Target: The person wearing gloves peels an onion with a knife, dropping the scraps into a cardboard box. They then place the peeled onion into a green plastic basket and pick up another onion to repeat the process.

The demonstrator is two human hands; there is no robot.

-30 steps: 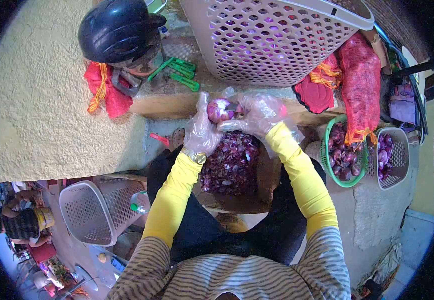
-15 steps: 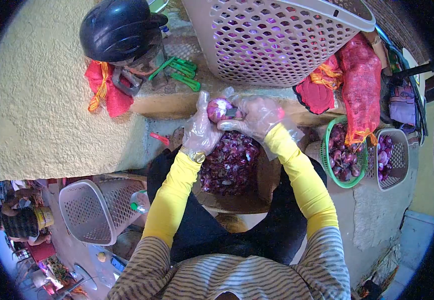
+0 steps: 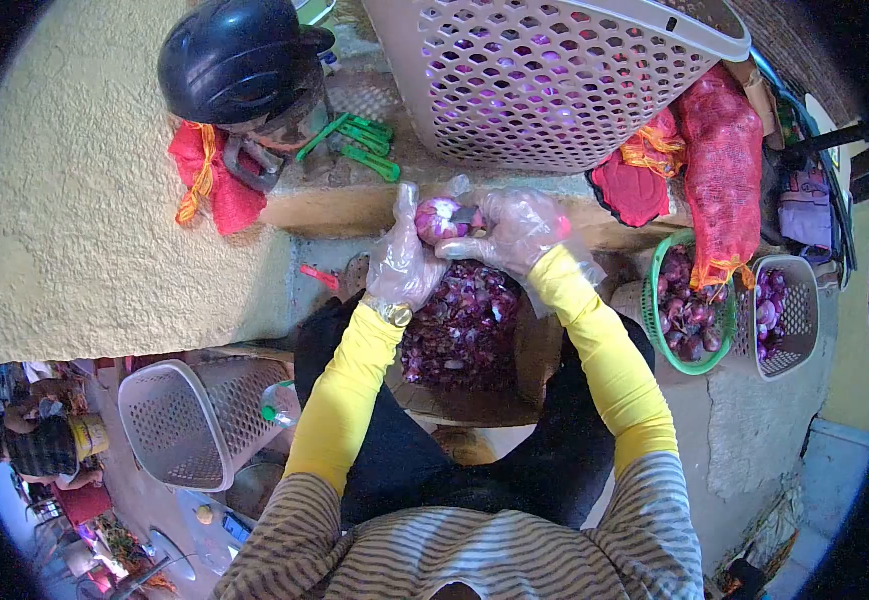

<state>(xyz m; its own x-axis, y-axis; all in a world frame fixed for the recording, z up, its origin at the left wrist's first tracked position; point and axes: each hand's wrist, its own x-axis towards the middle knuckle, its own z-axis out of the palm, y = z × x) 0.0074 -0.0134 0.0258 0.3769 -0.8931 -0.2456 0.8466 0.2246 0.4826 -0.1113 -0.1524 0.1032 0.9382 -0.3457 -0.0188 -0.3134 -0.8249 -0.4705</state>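
Observation:
A red onion (image 3: 438,220), purple and white, sits in the fingers of my left hand (image 3: 401,262), which wears a clear plastic glove. My right hand (image 3: 520,228), gloved the same way, is closed round a small knife (image 3: 469,216); its short dark blade meets the onion's right side, and a pink end shows beyond my palm. The right thumb reaches under the onion. Below both hands, between my knees, a cardboard box (image 3: 534,365) holds a heap of onion skins (image 3: 459,330).
Onions fill a large perforated basket (image 3: 409,90) ahead. Right are a red mesh sack (image 3: 722,165), a green basket (image 3: 662,345) and a grey basket (image 3: 806,310) of onions. A black helmet (image 3: 239,65), green clips (image 3: 364,145) and another basket (image 3: 169,425) lie left. A person (image 3: 49,435) is far left.
My right hand has shifted and turned slightly on the knife, so the blade sits a little differently against the onion. My left hand stays nearly still, holding the onion.

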